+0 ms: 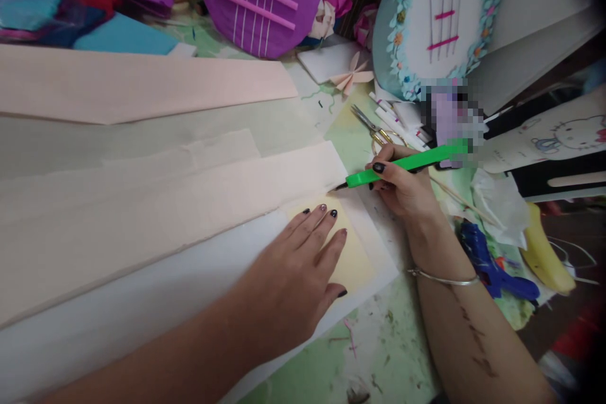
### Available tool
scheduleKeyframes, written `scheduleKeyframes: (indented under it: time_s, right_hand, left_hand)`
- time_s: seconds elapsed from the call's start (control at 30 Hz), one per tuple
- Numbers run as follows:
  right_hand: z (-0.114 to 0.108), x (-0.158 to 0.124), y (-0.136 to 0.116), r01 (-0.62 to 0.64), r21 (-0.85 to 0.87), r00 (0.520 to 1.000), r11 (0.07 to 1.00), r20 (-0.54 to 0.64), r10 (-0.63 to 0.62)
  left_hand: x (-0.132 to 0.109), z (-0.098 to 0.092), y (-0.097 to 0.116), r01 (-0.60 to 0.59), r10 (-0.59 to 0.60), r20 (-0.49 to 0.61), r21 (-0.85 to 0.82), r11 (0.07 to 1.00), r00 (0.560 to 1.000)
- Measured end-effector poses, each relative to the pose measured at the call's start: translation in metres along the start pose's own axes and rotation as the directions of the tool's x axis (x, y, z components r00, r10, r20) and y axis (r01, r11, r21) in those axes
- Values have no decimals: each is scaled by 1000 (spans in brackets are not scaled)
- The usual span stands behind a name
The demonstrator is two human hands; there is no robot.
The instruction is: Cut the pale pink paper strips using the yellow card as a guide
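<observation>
My right hand (407,192) grips a green utility knife (416,161) like a pen. Its dark, thin tip points left and meets the edge of a long peach paper strip (199,221) near the strip's right end. My left hand (298,265) lies flat with fingers spread, pressing on a pale yellow sheet (357,259) just below that edge. Under both hands' work is a large white sheet (113,334). Another peach strip (142,82), folded, lies farther back.
Gold-handled scissors (376,129) lie beyond my right hand. A blue glue gun (495,265) and a yellow banana-shaped object (546,252) sit to the right. Behind stand a purple guitar-like shape (265,28) and a flower-edged, light blue one (386,31). Paper scraps litter the green table (392,366).
</observation>
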State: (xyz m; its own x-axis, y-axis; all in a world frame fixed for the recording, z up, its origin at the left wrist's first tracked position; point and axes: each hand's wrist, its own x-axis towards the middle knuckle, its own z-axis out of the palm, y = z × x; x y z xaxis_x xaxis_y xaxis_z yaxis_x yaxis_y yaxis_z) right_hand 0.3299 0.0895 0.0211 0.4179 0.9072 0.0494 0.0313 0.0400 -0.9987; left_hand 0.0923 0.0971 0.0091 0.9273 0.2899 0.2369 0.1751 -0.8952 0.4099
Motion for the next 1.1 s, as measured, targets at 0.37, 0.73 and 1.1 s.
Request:
scheduleKeyframes:
  time_s: [0.37,0.73,1.1]
  right_hand:
    - [1,0,-2,-13,-13,1000,1000,-22,13]
    - [2,-1,-2,-26,-49,1000,998,-19,25]
    - [2,-1,-2,-13,-55,1000,998,-11,12]
  left_hand:
    - [0,0,0,-4,4,2,-1,1000,1000]
    - [0,0,-1,-4,4,-14,-3,1000,1000]
    - [0,1,0,1,-1,-11,-13,1000,1000]
